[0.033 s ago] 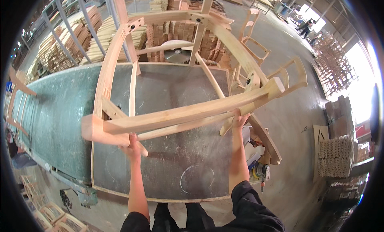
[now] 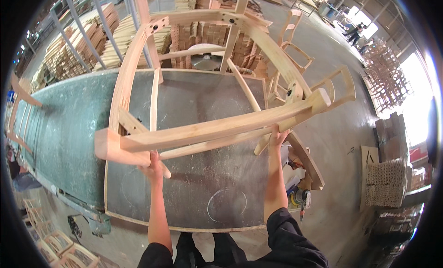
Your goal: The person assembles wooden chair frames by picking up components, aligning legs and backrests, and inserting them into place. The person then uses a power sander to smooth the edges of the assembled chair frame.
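A pale wooden chair frame [image 2: 221, 128] with an unfilled seat opening is held tilted above a dark-topped worktable [image 2: 194, 198]. Corner braces with dark bolt heads join its seat rails, and round stretchers run between the legs. My left hand [image 2: 153, 168] is closed around the frame's near left leg. Round the leg on the near right, my right hand [image 2: 278, 136] is wrapped, farther from me than the left. The undersides of both grips are partly hidden by the wood.
A green-topped table [image 2: 69, 138] adjoins on the left, with another chair [image 2: 18, 111] at its far end. Beside the worktable's right edge sits a yellow-and-grey power tool [image 2: 302, 197]. Stacked wood pieces [image 2: 78, 42] and a metal rack [image 2: 76, 32] stand beyond. More chairs [image 2: 295, 51] stand right.
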